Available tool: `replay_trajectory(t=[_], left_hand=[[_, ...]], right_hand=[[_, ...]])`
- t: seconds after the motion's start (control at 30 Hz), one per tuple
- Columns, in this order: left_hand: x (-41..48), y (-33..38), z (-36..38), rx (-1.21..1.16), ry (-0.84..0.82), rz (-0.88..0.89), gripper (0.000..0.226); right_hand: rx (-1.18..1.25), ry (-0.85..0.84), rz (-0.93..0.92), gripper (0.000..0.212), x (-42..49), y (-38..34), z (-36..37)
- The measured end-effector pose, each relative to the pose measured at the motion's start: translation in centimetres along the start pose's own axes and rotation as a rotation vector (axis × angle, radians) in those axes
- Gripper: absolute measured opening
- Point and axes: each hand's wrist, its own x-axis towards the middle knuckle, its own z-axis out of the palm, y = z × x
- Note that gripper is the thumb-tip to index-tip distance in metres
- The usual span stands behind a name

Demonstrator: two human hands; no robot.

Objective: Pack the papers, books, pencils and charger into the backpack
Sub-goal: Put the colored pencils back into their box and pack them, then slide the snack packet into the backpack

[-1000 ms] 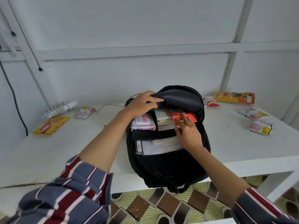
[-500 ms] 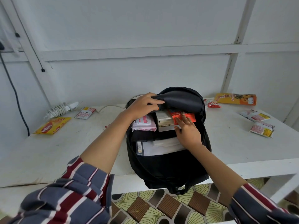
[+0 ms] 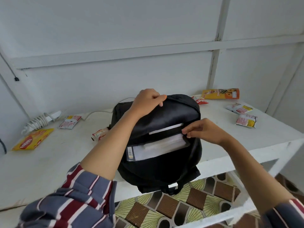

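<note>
left hand [image 3: 146, 103] curled tight round the backpack [image 3: 164, 170] top flap | right hand [image 3: 203, 131] fingers [image 3: 187, 131] pinching the opening's edge | papers [image 3: 158, 148] tucked inside | it's sat on the worktop [image 3: 57, 158]

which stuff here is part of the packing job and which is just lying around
Job in hand:
- backpack
- papers inside it
- charger, on the table, not yet packed

Lying about:
- yellow biscuit pack
- orange pack
- sachets on both sides of the backpack
</note>
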Motion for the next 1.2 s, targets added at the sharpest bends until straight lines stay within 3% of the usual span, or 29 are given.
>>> replay_trajectory(t=[0.1, 0.2, 0.37, 0.57, 0.67, 0.77, 0.87, 1.03, 1.2], left_hand=[[2.1, 2.6, 2.3, 0.160, 0.078, 0.041, 0.041], [4.5, 5.3, 5.2, 0.263, 0.105, 0.091, 0.036], [10.7, 8.3, 11.2, 0.292, -0.157, 0.083, 0.017], [18.5, 9.2, 19.3, 0.162, -0.373, -0.048, 0.007], [21.8, 9.1, 22.6, 0.118, -0.370, -0.122, 0.015], [24.0, 8.6, 25.3, 0.075, -0.373, -0.144, 0.007], [25.8, 7.7, 27.5, 0.027, -0.352, -0.160, 0.020], [29.2, 6.8, 29.9, 0.002, -0.378, -0.207, 0.033], [33.0, 4.6, 32.1, -0.004, -0.399, -0.201, 0.040]], right_hand=[[0.035, 0.069, 0.095, 0.020, -1.3, 1.7, -4.2], [0.123, 0.249, 0.178, 0.018, -1.4, 4.4, -7.8], [0.220, 0.490, 0.305, 0.019, 0.6, 9.1, -13.4], [0.329, 0.555, 0.362, 0.027, 4.7, 14.5, -19.7], [0.471, 0.519, 0.409, 0.030, 7.0, 16.7, -22.0], [0.621, 0.492, 0.451, 0.033, 9.3, 18.7, -23.2], [0.745, 0.483, 0.505, 0.037, 11.6, 20.2, -23.5], [0.831, 0.503, 0.545, 0.055, 15.3, 22.4, -23.5], [0.857, 0.539, 0.619, 0.057, 19.1, 24.5, -24.1]])
